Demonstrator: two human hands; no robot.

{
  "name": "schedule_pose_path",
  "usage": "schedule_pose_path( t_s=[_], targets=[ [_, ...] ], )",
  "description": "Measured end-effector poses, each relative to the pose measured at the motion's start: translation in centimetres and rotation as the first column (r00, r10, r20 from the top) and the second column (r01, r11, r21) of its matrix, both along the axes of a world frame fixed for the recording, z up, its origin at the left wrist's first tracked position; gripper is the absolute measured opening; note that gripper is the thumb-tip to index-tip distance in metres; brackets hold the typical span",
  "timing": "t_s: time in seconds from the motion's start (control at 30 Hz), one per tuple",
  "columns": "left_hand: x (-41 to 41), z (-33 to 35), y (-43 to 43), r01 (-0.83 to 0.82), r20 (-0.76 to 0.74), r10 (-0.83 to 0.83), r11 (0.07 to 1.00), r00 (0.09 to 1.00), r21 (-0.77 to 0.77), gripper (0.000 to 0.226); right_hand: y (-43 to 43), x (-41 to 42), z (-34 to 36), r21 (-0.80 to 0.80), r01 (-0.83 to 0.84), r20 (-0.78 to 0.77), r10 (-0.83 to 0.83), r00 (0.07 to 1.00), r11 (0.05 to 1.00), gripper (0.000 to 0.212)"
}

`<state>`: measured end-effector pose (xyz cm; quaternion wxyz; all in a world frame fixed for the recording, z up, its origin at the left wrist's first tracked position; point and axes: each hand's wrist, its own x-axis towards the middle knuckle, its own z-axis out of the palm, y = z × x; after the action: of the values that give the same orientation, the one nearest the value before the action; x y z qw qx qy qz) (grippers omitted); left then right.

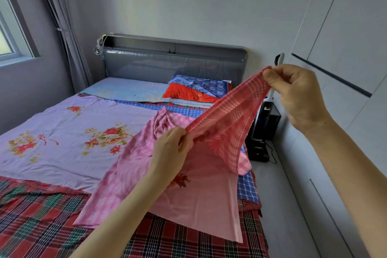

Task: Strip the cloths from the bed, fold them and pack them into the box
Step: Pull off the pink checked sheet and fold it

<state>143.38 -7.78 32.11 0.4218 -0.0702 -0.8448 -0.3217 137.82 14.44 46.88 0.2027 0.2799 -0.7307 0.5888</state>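
A window (8, 33) and a grey curtain (65, 27) were to the left of the bed (173, 63). On the bed's left part lay a lilac sheet with flowers (62, 128), and at the foot of the bed a red and green plaid blanket (31, 216) was spread. Over the middle of the bed, the left hand (171, 146) pinched the edge of a pink checked cloth (230, 111), with the fingers curled around the fabric. The edge was stretched upward to the right hand (297, 92), which was higher, over the bed's right side, and pinched the corner between thumb and fingers. The rest of this cloth hung down and lay on the bed. A red pillow (188, 92) was at the head of the bed. A black appliance (261, 132) stood just beside the bed on the right, and a white wardrobe (345, 27) was further right.
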Motion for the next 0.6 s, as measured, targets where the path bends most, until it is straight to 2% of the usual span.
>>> schedule_pose_path(
  t_s=[0.07, 0.1, 0.17, 0.2, 0.23, 0.27, 0.3, 0.33, 0.37, 0.4, 0.43, 0.47, 0.5, 0.6],
  targets=[
    [0.5, 0.4, 0.2, 0.169, 0.180, -0.191, 0.977, 0.965, 0.132, 0.014, 2.3, -0.2, -1.2, -0.045, 0.052, 0.122, -0.046, 0.991, 0.998, 0.027],
    [0.5, 0.5, 0.2, 0.237, 0.270, -0.293, 0.946, 0.917, 0.222, 0.014, 3.4, -0.2, -2.1, -0.034, 0.078, 0.176, -0.071, 0.982, 0.996, 0.022],
    [0.2, 0.6, 0.2, 0.296, 0.377, -0.446, 0.870, 0.812, 0.394, 0.030, 5.6, -0.6, -5.1, 0.152, 0.216, 0.262, -0.250, 0.932, 0.964, 0.022],
    [0.0, 0.7, 0.3, 0.303, 0.406, -0.475, 0.856, 0.780, 0.419, 0.034, 6.4, -0.8, -6.8, 0.349, 0.282, 0.256, -0.380, 0.889, 0.894, 0.029],
    [-0.3, 0.9, 0.5, 0.322, 0.432, -0.489, 0.856, 0.758, 0.404, 0.036, 6.9, -0.9, -8.6, 0.560, 0.305, 0.199, -0.482, 0.853, 0.770, 0.030],
    [-0.5, 1.0, 0.9, 0.347, 0.456, -0.493, 0.863, 0.741, 0.368, 0.037, 6.7, -0.1, -9.9, 0.720, 0.342, 0.083, -0.565, 0.821, 0.604, 0.020],
    [-0.8, 1.2, 1.3, 0.374, 0.482, -0.492, 0.869, 0.725, 0.324, 0.038, 6.0, 0.9, -10.7, 0.765, 0.374, -0.014, -0.568, 0.823, 0.524, 0.007],
    [-1.0, 1.5, 1.9, 0.399, 0.510, -0.486, 0.874, 0.710, 0.276, 0.038, 4.8, 2.1, -11.2, 0.746, 0.374, -0.051, -0.514, 0.856, 0.551, 0.022],
    [-1.2, 1.9, 2.4, 0.423, 0.536, -0.478, 0.876, 0.696, 0.233, 0.038, 3.3, 3.3, -11.5, 0.708, 0.293, -0.040, -0.378, 0.925, 0.642, 0.041],
    [-1.3, 2.2, 2.9, 0.444, 0.560, -0.469, 0.875, 0.683, 0.192, 0.035, 1.3, 4.7, -11.3, 0.666, 0.155, 0.042, -0.244, 0.969, 0.729, 0.057],
    [-1.3, 2.6, 3.4, 0.471, 0.574, -0.470, 0.868, 0.671, 0.161, 0.033, -0.6, 5.9, -11.2, 0.643, 0.011, 0.142, -0.133, 0.981, 0.766, 0.068],
    [-1.3, 2.9, 3.8, 0.496, 0.581, -0.477, 0.857, 0.659, 0.142, 0.032, -2.3, 6.3, -11.6, 0.650, -0.075, 0.202, -0.077, 0.976, 0.756, 0.069],
    [-1.3, 3.3, 4.0, 0.521, 0.581, -0.497, 0.842, 0.645, 0.141, 0.031, -3.5, 6.2, -12.3, 0.656, -0.078, 0.192, -0.066, 0.979, 0.750, 0.063],
    [-1.0, 4.2, 3.3, 0.520, 0.549, -0.524, 0.835, 0.651, 0.181, 0.032, -5.0, 5.0, -12.9, 0.602, 0.063, 0.104, -0.157, 0.982, 0.796, 0.039]
  ],
)
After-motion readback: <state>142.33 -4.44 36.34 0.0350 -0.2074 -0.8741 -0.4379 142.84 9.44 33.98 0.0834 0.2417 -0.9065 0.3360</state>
